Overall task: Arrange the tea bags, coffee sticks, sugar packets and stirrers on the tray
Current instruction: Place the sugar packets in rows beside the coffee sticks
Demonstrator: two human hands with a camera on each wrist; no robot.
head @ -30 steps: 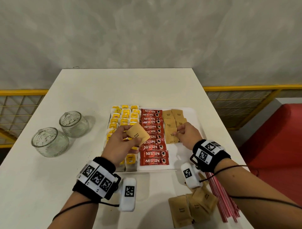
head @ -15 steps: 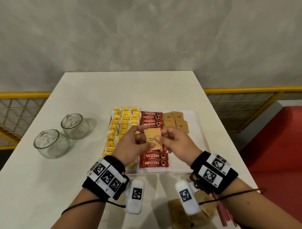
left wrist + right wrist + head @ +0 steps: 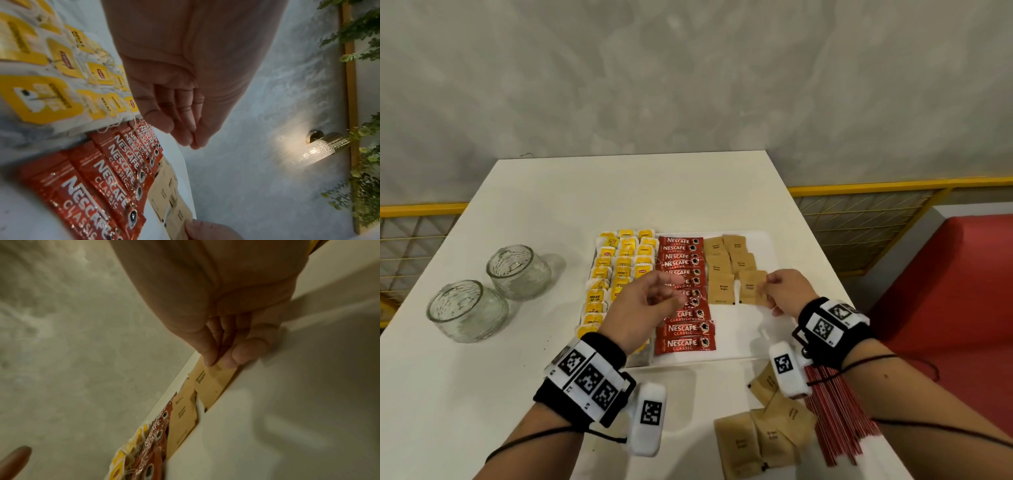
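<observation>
Over on the white tray [image 3: 770, 246], the right hand [image 3: 786, 293] pinches a brown sugar packet [image 3: 751, 287] by its edge, the packet lying at the near end of the sugar rows, beside the red coffee sticks [image 3: 685, 294] and yellow tea bags [image 3: 616, 274]. Meanwhile the left hand [image 3: 645, 305] hovers above the coffee sticks, fingers loosely curled, holding nothing. More sugar packets [image 3: 760, 435] and red stirrers [image 3: 839, 411] lie on the table [image 3: 619, 192] near two glass jars [image 3: 493, 291].

My head view is bright and soft, with bent edges. A wall lamp [image 3: 314, 150] glares beside my left hand [image 3: 185, 81]. My right wrist view is dim, brownish and blurry.
</observation>
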